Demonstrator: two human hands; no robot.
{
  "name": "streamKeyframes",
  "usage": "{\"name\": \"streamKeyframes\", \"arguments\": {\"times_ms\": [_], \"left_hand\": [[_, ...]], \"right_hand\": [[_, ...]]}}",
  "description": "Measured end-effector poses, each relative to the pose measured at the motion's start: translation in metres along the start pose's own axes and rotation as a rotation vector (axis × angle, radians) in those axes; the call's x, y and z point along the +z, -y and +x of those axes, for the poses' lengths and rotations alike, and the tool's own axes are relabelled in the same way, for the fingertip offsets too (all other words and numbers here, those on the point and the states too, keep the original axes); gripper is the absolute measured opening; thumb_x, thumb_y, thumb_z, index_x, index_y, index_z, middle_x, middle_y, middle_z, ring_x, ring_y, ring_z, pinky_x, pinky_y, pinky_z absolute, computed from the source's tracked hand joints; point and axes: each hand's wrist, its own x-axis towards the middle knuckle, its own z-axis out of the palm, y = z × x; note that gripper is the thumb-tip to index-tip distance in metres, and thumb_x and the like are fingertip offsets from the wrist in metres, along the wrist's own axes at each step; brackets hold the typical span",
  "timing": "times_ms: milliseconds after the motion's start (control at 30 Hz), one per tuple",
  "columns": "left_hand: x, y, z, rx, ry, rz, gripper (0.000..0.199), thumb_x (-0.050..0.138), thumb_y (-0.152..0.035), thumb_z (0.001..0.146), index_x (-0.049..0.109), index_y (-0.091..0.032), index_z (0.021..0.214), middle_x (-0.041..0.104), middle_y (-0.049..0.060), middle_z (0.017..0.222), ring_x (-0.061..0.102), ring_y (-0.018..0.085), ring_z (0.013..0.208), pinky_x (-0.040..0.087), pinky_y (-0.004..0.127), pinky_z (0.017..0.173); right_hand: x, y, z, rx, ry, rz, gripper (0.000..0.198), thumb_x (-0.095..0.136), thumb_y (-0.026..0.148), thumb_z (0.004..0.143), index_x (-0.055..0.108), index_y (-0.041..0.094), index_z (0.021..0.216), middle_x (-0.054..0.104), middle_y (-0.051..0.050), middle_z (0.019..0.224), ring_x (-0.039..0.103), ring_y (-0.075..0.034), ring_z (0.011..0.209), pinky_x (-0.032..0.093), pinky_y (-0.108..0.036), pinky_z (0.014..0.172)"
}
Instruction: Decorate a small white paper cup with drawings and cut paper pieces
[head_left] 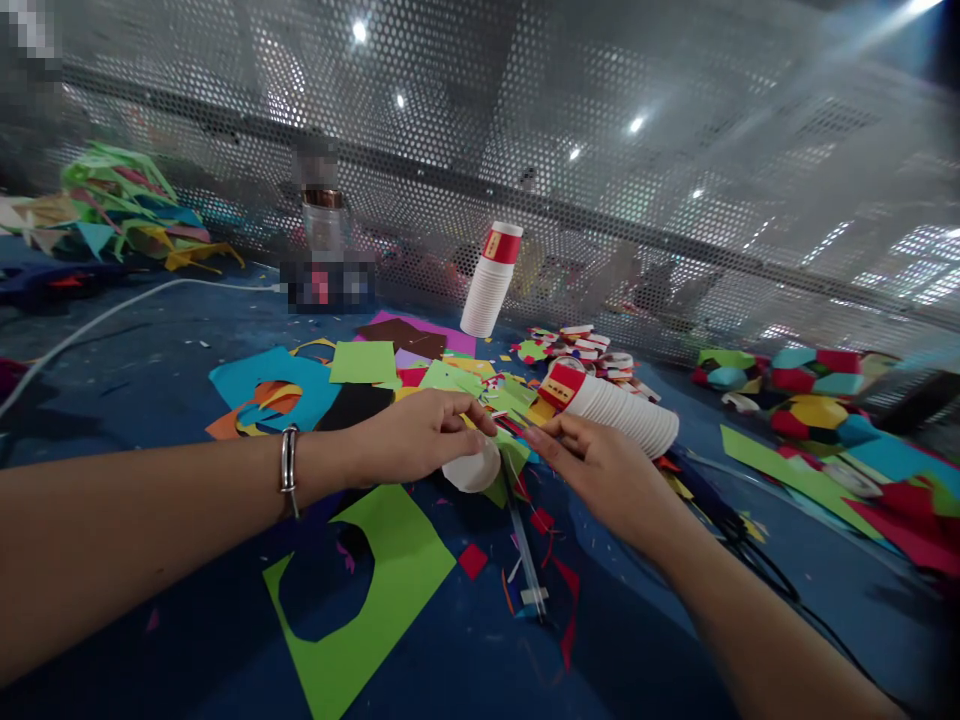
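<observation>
My left hand (420,435), with a silver bracelet at the wrist, has its fingers curled and thumb forward at a white round paper piece (471,472). The piece hangs under the thumb and appears held; I cannot tell whether it is a disc or a cup's bottom. Close by on the right, my right hand (592,460) pinches thumb and fingers together, on something thin and small that I cannot make out. Beneath the hands lie colored paper scraps and a long clear strip (529,550). A stack of paper cups (626,410) lies on its side behind my right hand.
Another stack of cups (491,285) stands near the perforated metal panel (450,130). A green sheet with a round cutout (397,560) lies in front. Blue paper (232,380) is left, colored paper shapes (817,415) right. A white cable (150,290) and black cables (742,535) cross the table.
</observation>
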Motion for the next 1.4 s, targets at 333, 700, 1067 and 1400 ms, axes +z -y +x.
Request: {"name": "streamKeyframes", "arguments": {"times_ms": [333,700,1067,1400], "left_hand": [[-0.014,0.005,0.002,0.126,-0.102,0.455,0.012,0.065,-0.029,0.076,0.060,-0.019,0.074,0.065,0.000,0.071,0.054,0.013,0.063,0.034,0.025,0.057],[-0.090,0.019,0.021,0.095,-0.351,0.794,0.026,0.055,-0.029,0.083,0.071,-0.016,0.099,0.073,0.008,0.099,0.063,0.020,0.085,0.043,0.029,0.076],[-0.100,0.040,0.028,0.141,-0.254,0.934,0.029,0.057,-0.035,0.085,0.073,-0.017,0.101,0.074,0.009,0.100,0.064,0.022,0.092,0.042,0.031,0.082],[-0.081,0.040,0.025,0.243,-0.143,0.916,0.027,0.063,-0.042,0.085,0.072,-0.018,0.091,0.068,0.009,0.094,0.058,0.023,0.094,0.040,0.033,0.086]], "right_hand": [[0.006,0.000,-0.004,0.059,0.071,-0.271,0.028,0.055,0.046,0.095,0.065,0.020,0.095,0.067,-0.005,0.069,0.059,-0.020,0.059,0.029,-0.029,0.052],[0.001,0.001,-0.004,0.058,0.092,-0.345,0.032,0.052,0.048,0.096,0.066,0.020,0.094,0.071,-0.008,0.075,0.065,-0.023,0.064,0.032,-0.030,0.053],[0.002,0.004,-0.006,-0.002,0.145,-0.344,0.034,0.051,0.052,0.095,0.064,0.021,0.095,0.072,-0.008,0.078,0.064,-0.022,0.064,0.032,-0.031,0.052],[0.001,0.006,-0.007,-0.014,0.149,-0.383,0.032,0.054,0.051,0.094,0.064,0.021,0.095,0.070,-0.007,0.073,0.064,-0.024,0.063,0.031,-0.031,0.052]]}}
